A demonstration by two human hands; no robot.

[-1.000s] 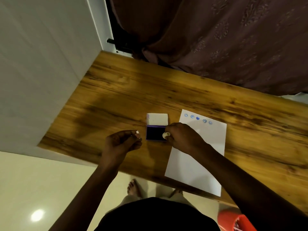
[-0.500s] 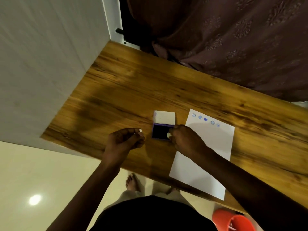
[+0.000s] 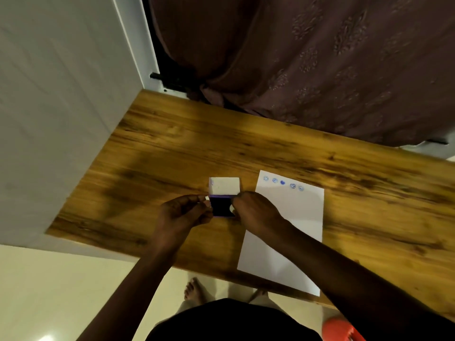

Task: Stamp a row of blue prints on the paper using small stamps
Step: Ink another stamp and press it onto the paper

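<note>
A white sheet of paper (image 3: 290, 217) lies on the wooden table (image 3: 172, 153) with a row of several small blue prints (image 3: 283, 182) along its far edge. To its left sits an open ink pad (image 3: 221, 205) with a dark blue pad and a raised white lid (image 3: 224, 185). My right hand (image 3: 253, 212) pinches a small white stamp (image 3: 231, 208) against the pad's right side. My left hand (image 3: 182, 214) pinches another small white stamp (image 3: 207, 198) at the pad's left edge.
A white wall or cabinet side (image 3: 54, 119) borders the table on the left. A dark maroon curtain (image 3: 307, 57) hangs behind the table. A red object (image 3: 339, 328) is on the floor at the lower right. My bare feet (image 3: 194, 289) show below the table's near edge.
My left hand has moved right, from apart from the ink pad to its left edge. My right hand stays at the pad with its stamp. The camera view has shifted.
</note>
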